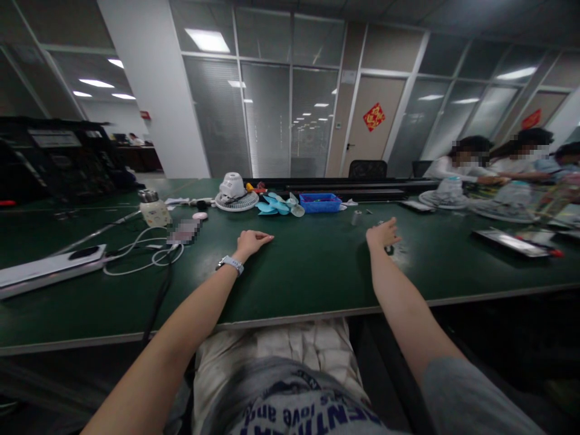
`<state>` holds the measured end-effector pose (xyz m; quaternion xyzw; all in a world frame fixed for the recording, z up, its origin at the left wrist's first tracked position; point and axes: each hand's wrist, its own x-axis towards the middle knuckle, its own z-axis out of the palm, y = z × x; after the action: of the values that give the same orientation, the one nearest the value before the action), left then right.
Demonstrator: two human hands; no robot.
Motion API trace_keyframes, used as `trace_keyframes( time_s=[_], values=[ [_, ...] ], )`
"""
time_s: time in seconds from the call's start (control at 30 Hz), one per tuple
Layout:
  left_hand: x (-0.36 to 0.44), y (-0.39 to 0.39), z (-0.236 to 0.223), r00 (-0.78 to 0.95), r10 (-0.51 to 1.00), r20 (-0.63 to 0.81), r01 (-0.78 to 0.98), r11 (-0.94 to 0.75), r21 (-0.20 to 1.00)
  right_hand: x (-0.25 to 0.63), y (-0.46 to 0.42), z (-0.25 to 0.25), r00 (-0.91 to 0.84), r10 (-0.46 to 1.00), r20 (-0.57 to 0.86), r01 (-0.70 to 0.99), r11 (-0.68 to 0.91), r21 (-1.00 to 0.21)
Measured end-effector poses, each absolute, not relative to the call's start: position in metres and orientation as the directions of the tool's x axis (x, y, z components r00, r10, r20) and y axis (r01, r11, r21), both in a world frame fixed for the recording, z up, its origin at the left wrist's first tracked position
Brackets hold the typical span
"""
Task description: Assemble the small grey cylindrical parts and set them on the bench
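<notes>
My left hand (252,242), a watch at its wrist, rests low over the green table (294,272) with thumb and fingers pinched together. Whatever sits between those fingertips, if anything, is too small to make out. Farther right, my right hand (383,234) has its fingers spread above several small dark parts (400,249), which it partly hides. A small metal cylinder (356,217) stands just to the left of that hand. Beyond both hands are light-blue fan blades (274,204) and a blue basket (319,203).
A white fan body with its grille (235,200) lies at the back. To the left are a bottle (154,208), a white cable (131,248) and a long white box-like object (49,269). Co-workers (471,160) sit at the right, near a bright-screened tablet (512,240).
</notes>
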<state>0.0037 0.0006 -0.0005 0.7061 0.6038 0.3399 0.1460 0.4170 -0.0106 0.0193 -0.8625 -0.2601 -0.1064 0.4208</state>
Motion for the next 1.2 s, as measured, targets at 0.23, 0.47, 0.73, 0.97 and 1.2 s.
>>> trace_keyframes(
  time_s=[0.23,0.47,0.73,0.97,1.2],
  values=[
    [0.007,0.000,0.006,-0.151,0.938,0.312,0.729,-0.108,0.677,0.335,-0.013,0.042,0.268,0.575,0.773,0.948,-0.014,-0.318],
    [0.007,0.000,0.002,-0.198,0.927,0.319,0.704,-0.093,0.704,0.196,-0.032,0.014,-0.586,0.666,0.461,0.715,0.693,-0.093],
    [0.009,0.000,0.003,-0.199,0.931,0.307,0.710,-0.078,0.700,0.190,-0.025,0.004,-0.660,0.654,0.371,0.602,0.755,-0.261],
    [0.010,-0.005,0.008,-0.196,0.940,0.279,0.695,-0.067,0.715,0.239,-0.015,0.025,-0.363,0.757,0.544,0.810,0.544,-0.217],
    [0.008,-0.002,0.005,-0.172,0.944,0.283,0.699,-0.086,0.710,0.377,-0.005,0.047,0.263,0.586,0.767,0.949,-0.013,-0.316]
  ],
)
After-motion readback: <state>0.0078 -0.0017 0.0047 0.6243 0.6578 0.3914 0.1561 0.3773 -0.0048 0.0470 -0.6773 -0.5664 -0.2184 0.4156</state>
